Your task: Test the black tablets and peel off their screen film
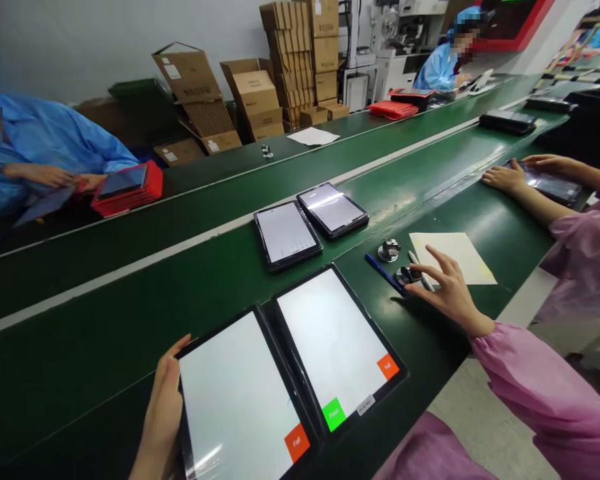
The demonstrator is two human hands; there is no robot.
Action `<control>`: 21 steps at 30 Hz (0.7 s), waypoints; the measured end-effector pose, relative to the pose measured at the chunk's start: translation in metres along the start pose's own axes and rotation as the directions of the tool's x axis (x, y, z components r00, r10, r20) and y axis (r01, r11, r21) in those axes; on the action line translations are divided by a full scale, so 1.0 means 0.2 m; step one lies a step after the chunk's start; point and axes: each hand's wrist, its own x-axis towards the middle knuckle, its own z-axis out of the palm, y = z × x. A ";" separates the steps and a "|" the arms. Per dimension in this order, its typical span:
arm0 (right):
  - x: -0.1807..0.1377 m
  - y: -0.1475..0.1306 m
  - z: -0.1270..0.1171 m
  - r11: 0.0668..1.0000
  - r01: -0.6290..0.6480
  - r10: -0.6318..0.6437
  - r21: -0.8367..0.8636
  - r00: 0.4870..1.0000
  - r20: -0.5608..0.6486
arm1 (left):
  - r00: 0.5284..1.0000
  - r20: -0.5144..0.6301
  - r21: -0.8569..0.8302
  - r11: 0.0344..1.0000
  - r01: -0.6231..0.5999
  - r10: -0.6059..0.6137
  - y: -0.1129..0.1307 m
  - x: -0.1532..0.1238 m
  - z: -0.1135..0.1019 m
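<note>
My left hand [164,410] grips the left edge of a tablet [235,400] that lies tilted across the bench's near side. Its screen is white with a red "Fail" box; the near end runs out of view. Right beside it lies a second tablet [337,333], also white, showing a green "Pass" box and a red "Fail" box. My right hand [450,290] is over the bench with its fingers apart, close to a small black-and-silver object [406,275]; whether they touch I cannot tell. By it are a blue pen [383,272], a white pen [425,275] and paper [457,257].
Two stacks of tablets [287,233] [334,207] lie ahead. A similar small metal object [389,250] stands beside the pens. At right, a co-worker's hands [510,177] rest on a wrapped tablet [555,183]. Across the line, a person in blue [55,133] handles tablets beside a red stack [150,187].
</note>
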 end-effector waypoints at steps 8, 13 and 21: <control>0.20 -0.19 -0.05 0.996 0.029 -0.017 0.084 0.991 -0.132 | 0.992 -0.017 -0.016 0.992 -0.124 0.123 0.03 -0.02 0.04; 0.55 -0.55 0.18 0.878 0.049 -0.176 0.476 0.958 0.226 | 0.987 0.020 0.015 0.987 -0.159 0.159 0.05 -0.05 0.04; 0.60 -0.65 0.30 0.817 0.105 -0.257 0.567 0.946 0.196 | 0.985 0.051 0.073 0.983 -0.170 0.167 0.04 0.01 0.02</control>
